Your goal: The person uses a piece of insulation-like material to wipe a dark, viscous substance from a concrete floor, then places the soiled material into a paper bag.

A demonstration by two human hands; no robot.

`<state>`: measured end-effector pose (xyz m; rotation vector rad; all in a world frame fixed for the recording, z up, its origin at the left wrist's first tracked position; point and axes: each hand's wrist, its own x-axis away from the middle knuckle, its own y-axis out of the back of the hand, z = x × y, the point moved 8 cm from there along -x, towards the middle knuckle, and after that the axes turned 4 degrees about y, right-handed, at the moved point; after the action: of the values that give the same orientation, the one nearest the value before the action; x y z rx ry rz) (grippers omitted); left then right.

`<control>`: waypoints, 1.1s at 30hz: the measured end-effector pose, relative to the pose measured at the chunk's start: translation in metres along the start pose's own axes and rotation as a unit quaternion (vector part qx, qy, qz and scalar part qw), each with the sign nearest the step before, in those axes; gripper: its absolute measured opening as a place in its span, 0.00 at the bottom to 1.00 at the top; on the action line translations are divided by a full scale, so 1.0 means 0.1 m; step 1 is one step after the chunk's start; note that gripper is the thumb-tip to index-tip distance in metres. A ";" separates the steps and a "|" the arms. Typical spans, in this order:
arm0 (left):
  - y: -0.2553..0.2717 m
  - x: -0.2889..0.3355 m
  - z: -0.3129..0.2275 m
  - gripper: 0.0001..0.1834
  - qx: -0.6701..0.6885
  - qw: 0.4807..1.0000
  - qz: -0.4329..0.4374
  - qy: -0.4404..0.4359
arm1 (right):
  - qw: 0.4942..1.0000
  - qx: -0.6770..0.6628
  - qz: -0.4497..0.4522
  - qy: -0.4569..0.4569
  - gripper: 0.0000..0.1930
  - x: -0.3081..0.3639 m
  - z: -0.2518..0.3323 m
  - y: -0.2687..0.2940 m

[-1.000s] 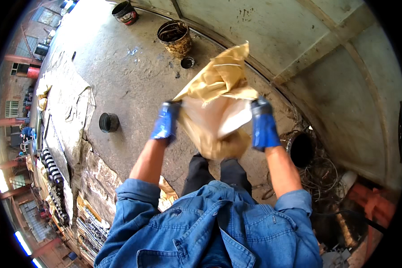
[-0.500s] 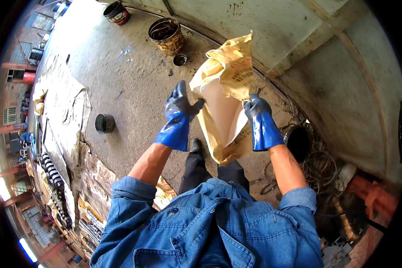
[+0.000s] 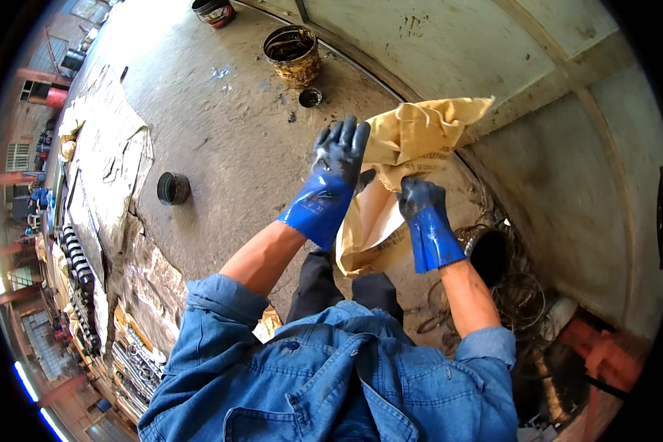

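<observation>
Head view: tan paper sack (image 3: pixel 412 158) held up in front of the chest, above the concrete floor (image 3: pixel 221 132). Left hand (image 3: pixel 335 166), blue-gloved, fingers spread flat against the sack's left edge. Right hand (image 3: pixel 420 202) clenched on the sack's lower fold. Rusty bucket (image 3: pixel 292 55) stands beyond the sack; black round lid (image 3: pixel 173 188) lies well left of it.

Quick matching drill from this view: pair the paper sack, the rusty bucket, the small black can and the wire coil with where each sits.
1 paper sack
2 rusty bucket
3 small black can
4 wire coil

A alone on the concrete, person's left
B held in both gloved hands
C floor at far right, beside a dark pipe opening
D far side, by the curved wall

Pairs: 1-B, 2-D, 3-A, 4-C
</observation>
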<state>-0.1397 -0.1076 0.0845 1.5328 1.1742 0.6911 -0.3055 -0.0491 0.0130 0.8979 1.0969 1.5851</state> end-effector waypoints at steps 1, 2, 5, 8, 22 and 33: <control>-0.08 0.02 0.03 0.49 -0.025 0.999 0.025 0.016 | 1.000 0.003 0.014 0.003 0.07 0.00 0.02 -0.04; -0.17 0.04 0.13 0.48 -0.053 0.998 0.013 0.017 | 1.000 0.005 0.028 0.007 0.07 -0.01 0.04 -0.07; -0.46 0.06 0.57 0.35 -0.122 0.991 -0.013 0.045 | 0.999 -0.003 0.034 0.035 0.06 -0.03 0.14 -0.10; -0.60 0.07 1.21 0.17 -0.094 0.976 0.100 0.172 | 0.999 -0.020 0.037 0.028 0.07 -0.03 0.16 0.02; -0.63 0.32 0.59 0.13 -0.102 0.930 0.304 0.180 | 0.905 0.231 -0.356 0.038 0.14 -0.47 0.41 0.08; -0.65 0.97 1.20 0.16 -0.065 0.888 0.355 0.286 | 0.953 0.179 0.121 -0.212 0.10 -0.27 -1.28 -0.81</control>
<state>-0.0209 -0.0648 -0.0261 1.6925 0.9140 1.7723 -0.3921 -0.0943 -0.1064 1.5871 1.0015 1.3075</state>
